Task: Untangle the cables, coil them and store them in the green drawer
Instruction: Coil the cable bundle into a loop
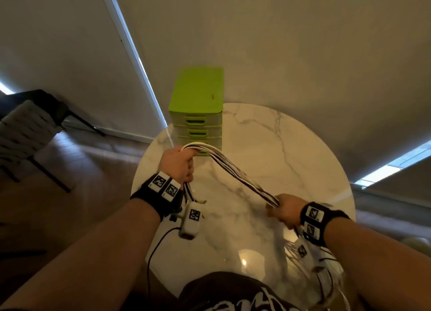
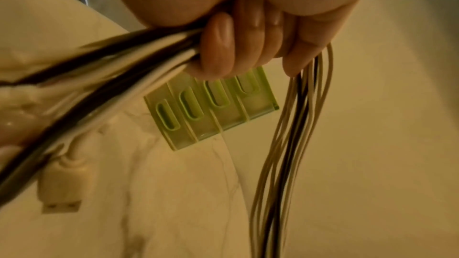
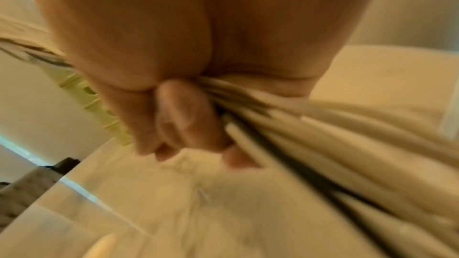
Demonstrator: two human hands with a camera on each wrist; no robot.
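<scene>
Seen from the head camera, a person's left hand (image 1: 178, 165) and right hand (image 1: 285, 209) each close around a bundle of white and black cables (image 1: 235, 173) strung between them above a round white marble table (image 1: 268, 143). A lime-green plastic drawer unit (image 1: 197, 105), its drawers closed, stands at the table's far edge, its lowest drawer hidden behind the bundle. Loose cable ends past the right wrist are blurred.

The left wrist camera shows the left hand's fingers (image 2: 221, 46) curled tight round the strands, thin loops hanging below, and a white USB plug (image 2: 63, 187) the head view does not show clearly.

The right wrist camera is motion-blurred; the fingers (image 3: 183, 117) clench the bundle, and the green unit is mostly hidden behind the hand.
</scene>
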